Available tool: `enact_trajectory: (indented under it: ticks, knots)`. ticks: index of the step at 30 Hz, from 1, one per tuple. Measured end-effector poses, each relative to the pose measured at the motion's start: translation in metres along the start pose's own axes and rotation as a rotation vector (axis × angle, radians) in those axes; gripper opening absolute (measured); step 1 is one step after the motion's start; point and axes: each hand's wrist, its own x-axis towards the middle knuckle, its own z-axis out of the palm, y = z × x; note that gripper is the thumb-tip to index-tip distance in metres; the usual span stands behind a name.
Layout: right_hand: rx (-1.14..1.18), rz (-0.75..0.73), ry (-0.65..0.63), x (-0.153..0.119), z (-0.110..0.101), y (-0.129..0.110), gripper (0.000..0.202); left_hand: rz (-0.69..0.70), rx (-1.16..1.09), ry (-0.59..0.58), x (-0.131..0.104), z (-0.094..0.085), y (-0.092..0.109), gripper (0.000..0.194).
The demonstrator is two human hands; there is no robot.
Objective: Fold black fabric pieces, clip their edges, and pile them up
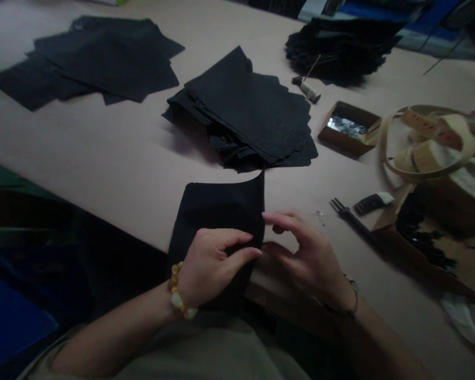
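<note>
A black sheet [217,206] lies at the table's front edge, its upper right corner curling up beside a pile of black sheets [253,116]. My left hand [214,258], with a beaded bracelet at the wrist, rests over the sheet and pinches its right edge between thumb and fingers. My right hand [309,253] is just right of that edge. Its index fingertip touches the edge, and its thumb and fingers are apart, with nothing visible between them.
More black sheets [111,58] lie at the upper left, and a dark stack [340,50] at the back. On the right are a small box of metal pieces [350,126], a forked tool [352,219], rolled straps [431,142] and a box of black pieces [427,237].
</note>
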Motion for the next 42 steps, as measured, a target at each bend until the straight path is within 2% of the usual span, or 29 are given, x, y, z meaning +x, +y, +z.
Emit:
enact_trajectory:
  ticks: [3,6,10,15,22,27,29,32,36,42]
  knots:
    - [-0.354,-0.298,0.066,0.001,-0.008,0.0,0.04,0.203,0.102,-0.029,-0.001,-0.001,0.0,0.011]
    - [-0.5,-0.466,0.042,0.0,-0.016,-0.001,0.025,0.4,0.218,-0.02,0.0,-0.002,0.002,0.01]
    - [-0.445,-0.508,-0.001,-0.001,-0.019,-0.002,0.017,0.589,0.327,0.049,-0.001,-0.003,0.0,0.012]
    - [-0.385,-0.519,0.005,-0.002,-0.019,-0.002,0.018,0.787,0.324,0.08,-0.002,-0.007,-0.003,0.021]
    - [-0.433,-0.613,0.007,-0.005,-0.022,-0.008,0.02,0.802,0.33,0.025,0.0,-0.014,0.003,0.017]
    - [-0.416,-0.581,0.014,-0.006,-0.019,-0.012,0.018,0.87,0.337,-0.017,0.008,-0.02,0.003,0.016]
    - [-0.392,-0.557,0.034,-0.006,-0.018,-0.012,0.016,0.884,0.354,-0.014,0.008,-0.021,0.002,0.017]
    - [-0.388,-0.546,0.052,-0.005,-0.018,-0.012,0.018,0.836,0.367,0.03,0.006,-0.022,0.001,0.016]
    - [-0.407,-0.509,0.033,-0.006,-0.018,-0.011,0.02,0.805,0.347,0.088,0.003,-0.019,-0.001,0.012]
    - [-0.374,-0.551,0.081,-0.007,-0.013,-0.008,0.018,0.886,0.39,0.038,0.007,-0.021,0.0,0.012]
